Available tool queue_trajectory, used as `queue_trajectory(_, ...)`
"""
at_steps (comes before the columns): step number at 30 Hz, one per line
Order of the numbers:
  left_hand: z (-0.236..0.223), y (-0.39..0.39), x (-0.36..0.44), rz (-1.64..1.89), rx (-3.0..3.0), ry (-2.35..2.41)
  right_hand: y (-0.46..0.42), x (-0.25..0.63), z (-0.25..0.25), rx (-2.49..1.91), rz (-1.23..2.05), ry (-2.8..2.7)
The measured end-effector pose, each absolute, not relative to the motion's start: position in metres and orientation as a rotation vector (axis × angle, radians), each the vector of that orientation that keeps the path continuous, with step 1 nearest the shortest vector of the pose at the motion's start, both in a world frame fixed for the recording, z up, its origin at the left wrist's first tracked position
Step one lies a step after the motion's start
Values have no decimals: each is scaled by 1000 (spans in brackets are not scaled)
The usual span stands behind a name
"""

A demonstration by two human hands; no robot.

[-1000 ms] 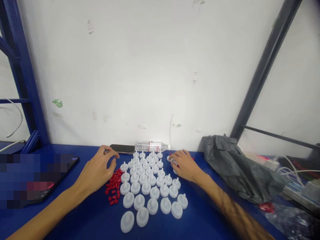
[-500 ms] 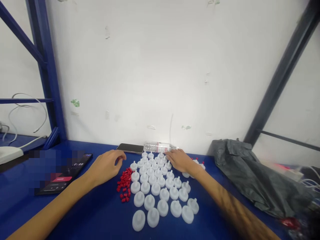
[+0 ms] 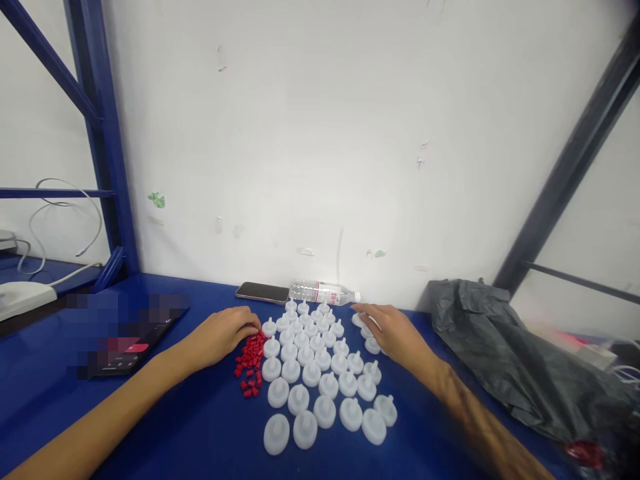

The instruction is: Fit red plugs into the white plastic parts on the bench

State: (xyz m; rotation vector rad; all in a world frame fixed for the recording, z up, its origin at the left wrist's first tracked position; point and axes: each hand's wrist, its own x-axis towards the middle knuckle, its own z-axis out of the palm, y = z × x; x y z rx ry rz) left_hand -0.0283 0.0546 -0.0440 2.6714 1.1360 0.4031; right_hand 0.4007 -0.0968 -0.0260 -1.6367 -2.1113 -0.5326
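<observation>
red bits (image 3: 254,348) and white caps (image 3: 329,386) by two hands

the left hand (image 3: 225,335) has its thumb and first finger close together, at the far end of the red bits. i cannot tell if they pinch one. the right hand (image 3: 400,337) bends over a few white caps on the right side. its thumb and first finger look a bit apart, but the hand hides what is under it, so i cannot tell if it holds a cap.

the red bits lie in a small heap just left of the big bunch of white caps. some lie loose at the near end. the caps are round, and many show a little stem. they sit in the middle of the blue table (image 3: 200,427), tight together at the far end and more spread out at the near end.

past the far caps, a clear bottle (image 3: 325,293) lies on its side. a flat phone (image 3: 263,293) lies just left of it. a dark gadget (image 3: 120,363), partly blurred, lies left of the left hand. a crumpled dark bag (image 3: 495,347) lies to the right of the right hand. a white wall (image 3: 300,133) stands at the far side.
</observation>
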Motion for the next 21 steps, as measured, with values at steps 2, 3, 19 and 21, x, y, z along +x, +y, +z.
queue_trajectory(2,-45,55,-28,396,2662,1129,-95,402,-32,-1520,-531,-2089)
queue_trajectory(3,-46,55,-28,394,2658,1131,-93,403,-35,-1486,-522,-2085)
queue_trajectory(19,-25,42,-24,484,2573,1315,-94,412,-32,-1666,-232,-2270)
queue_trajectory(21,-21,40,-23,566,2571,1320,-91,412,-35,-1706,-179,-2307)
